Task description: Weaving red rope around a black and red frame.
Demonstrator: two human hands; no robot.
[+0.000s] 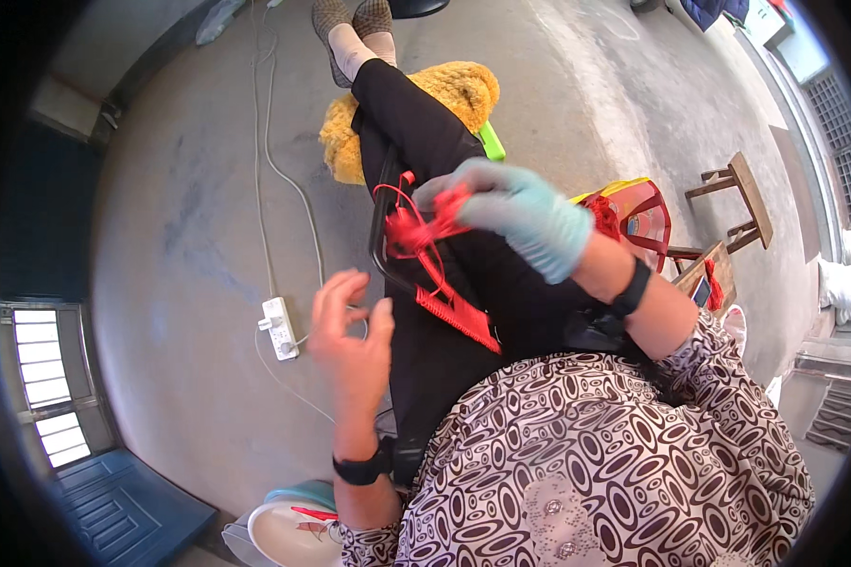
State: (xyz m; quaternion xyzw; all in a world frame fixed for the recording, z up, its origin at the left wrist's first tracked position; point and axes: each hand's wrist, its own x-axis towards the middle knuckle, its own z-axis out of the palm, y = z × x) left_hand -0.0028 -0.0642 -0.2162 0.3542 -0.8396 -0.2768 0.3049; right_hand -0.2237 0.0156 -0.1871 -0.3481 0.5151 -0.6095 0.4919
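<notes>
My right hand (525, 213), in a pale blue-grey glove, is closed on a tangle of red cord (421, 231) over my lap. Bare and with its fingers apart, my left hand (350, 331) hovers left of my thighs and holds nothing I can see. Across my black trousers lies a red strip with a toothed or fringed edge (463, 323). A black bar-like frame (378, 241) rests beside the cord, and a thin red loop crosses it. The gloved fingers partly hide the cord.
A white power strip (278, 329) with trailing cables lies on the floor at left. A yellow fluffy cloth (463, 87) is under my legs. At right are a red bag (643, 219) and a wooden stool (749, 203). A white basin (288, 529) stands lower left.
</notes>
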